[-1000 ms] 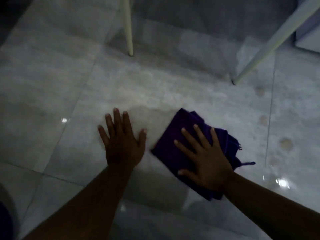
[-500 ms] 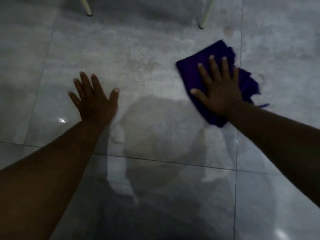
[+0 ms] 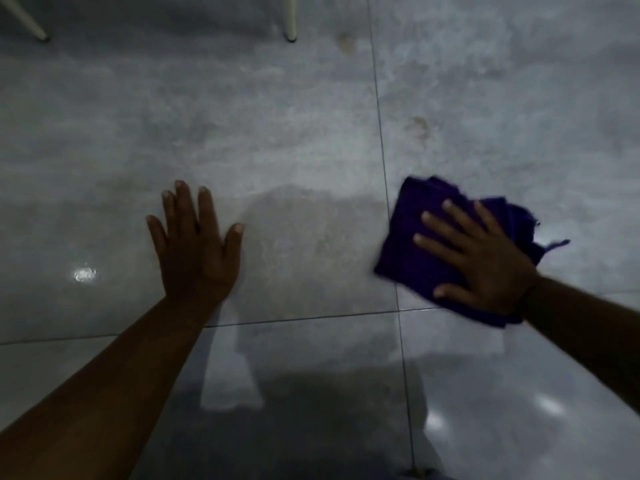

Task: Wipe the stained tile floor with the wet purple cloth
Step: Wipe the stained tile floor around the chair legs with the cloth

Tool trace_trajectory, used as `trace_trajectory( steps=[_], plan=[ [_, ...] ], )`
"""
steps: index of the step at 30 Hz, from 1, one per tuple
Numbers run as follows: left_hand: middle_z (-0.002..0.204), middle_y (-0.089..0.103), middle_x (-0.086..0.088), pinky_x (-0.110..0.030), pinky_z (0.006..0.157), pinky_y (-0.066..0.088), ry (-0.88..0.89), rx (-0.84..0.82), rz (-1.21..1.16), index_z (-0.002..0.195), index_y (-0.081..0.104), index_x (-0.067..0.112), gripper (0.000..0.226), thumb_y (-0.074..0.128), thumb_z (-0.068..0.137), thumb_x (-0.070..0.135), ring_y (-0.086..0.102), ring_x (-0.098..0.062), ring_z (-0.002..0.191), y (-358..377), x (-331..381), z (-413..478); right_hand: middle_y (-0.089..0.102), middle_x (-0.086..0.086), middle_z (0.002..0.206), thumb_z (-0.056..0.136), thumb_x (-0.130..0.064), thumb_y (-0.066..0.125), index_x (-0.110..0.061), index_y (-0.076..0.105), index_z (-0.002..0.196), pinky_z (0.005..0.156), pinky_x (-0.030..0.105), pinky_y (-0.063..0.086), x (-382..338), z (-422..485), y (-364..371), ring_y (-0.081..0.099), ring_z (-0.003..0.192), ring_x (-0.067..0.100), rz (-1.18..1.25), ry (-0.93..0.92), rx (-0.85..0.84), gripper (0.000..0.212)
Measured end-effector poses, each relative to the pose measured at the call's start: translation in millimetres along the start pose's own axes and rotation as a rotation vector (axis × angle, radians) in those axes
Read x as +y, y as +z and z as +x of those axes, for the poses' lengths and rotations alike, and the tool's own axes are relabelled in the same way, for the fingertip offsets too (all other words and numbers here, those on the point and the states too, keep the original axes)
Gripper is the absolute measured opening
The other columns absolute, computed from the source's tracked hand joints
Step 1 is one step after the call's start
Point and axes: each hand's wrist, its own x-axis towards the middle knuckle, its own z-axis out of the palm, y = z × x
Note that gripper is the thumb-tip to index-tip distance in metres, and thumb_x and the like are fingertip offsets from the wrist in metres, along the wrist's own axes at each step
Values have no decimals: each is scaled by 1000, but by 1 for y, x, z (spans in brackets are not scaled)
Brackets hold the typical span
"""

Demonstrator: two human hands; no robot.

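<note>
I see my right hand pressed flat on the purple cloth, fingers spread wide and palm down, so it is open on top of the fabric and not curled around it. The cloth is bunched into a rough folded pad on the tile floor, lying on the tile just right of the vertical grout line and above the horizontal one; its left edge looks blurred. A loose thread or corner sticks out on the cloth's right side.

My left hand is well apart from the cloth, on the tile left of that grout line. It is open too, palm flat on the floor, the fingers close together pointing away from me and the thumb out to the right, holding nothing.

The floor is grey, glossy and wet-looking, with a bright spot of reflected light left of my left hand. I count 2 brownish stains: 1 stain beyond the cloth and another stain farther up, near the grout line. At the top edge stand 2 pale furniture legs, 1 leg near the far stain and the other leg at the left corner.
</note>
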Motion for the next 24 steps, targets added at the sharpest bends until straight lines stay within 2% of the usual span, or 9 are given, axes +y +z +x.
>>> trace_trajectory(
  steps=[4,8,10,15,17,19,21,24],
  plan=[
    [165,14,-25,-65,121,8,-24,34,1,155,26,7,72,31,97,50,10,-43,153,-1,8,1,7,5,170,89,-79,15,-35,5,160,118,69,12,53,65,-24,4,156,38,41,283,36,84],
    [165,14,-25,-68,119,7,-119,76,-52,149,34,6,68,37,94,45,10,-45,152,-6,26,33,-5,3,171,89,-81,13,-36,2,160,120,68,1,28,159,-47,-6,155,39,113,451,83,85],
    [165,15,-22,-66,120,7,-139,95,-86,150,34,7,69,35,93,45,10,-42,153,-10,38,63,-4,4,171,90,-80,18,-36,4,161,119,69,2,-5,189,-53,-6,155,40,115,402,98,85],
    [169,5,-14,-64,122,3,-84,-7,-92,157,20,11,68,28,101,48,1,-35,156,-14,49,128,12,3,170,91,-76,32,-35,22,159,119,68,6,-90,167,-35,0,156,37,68,-149,146,79],
    [169,1,-14,-64,122,1,-44,-21,-16,158,13,12,71,26,101,53,-2,-36,155,-8,49,134,13,-1,170,92,-77,35,-37,23,158,120,67,6,-83,142,-25,-1,157,33,54,-249,154,79],
    [169,1,-15,-65,122,2,-19,11,43,158,10,13,75,22,100,57,-1,-37,155,-3,49,131,16,-5,169,90,-79,39,-38,25,158,120,66,8,-54,125,-21,3,157,31,50,-217,167,80],
    [168,3,-16,-66,121,5,-15,23,56,158,11,13,78,18,98,61,2,-38,155,-1,50,128,18,-5,169,89,-79,40,-38,27,157,121,65,9,-16,119,-24,6,157,31,60,-106,167,81],
    [168,5,-16,-67,121,7,-14,19,62,158,12,12,83,17,95,65,3,-39,155,-3,51,129,14,-3,169,89,-81,30,-38,19,159,120,64,12,33,136,-37,6,157,32,45,80,121,83]
  ],
)
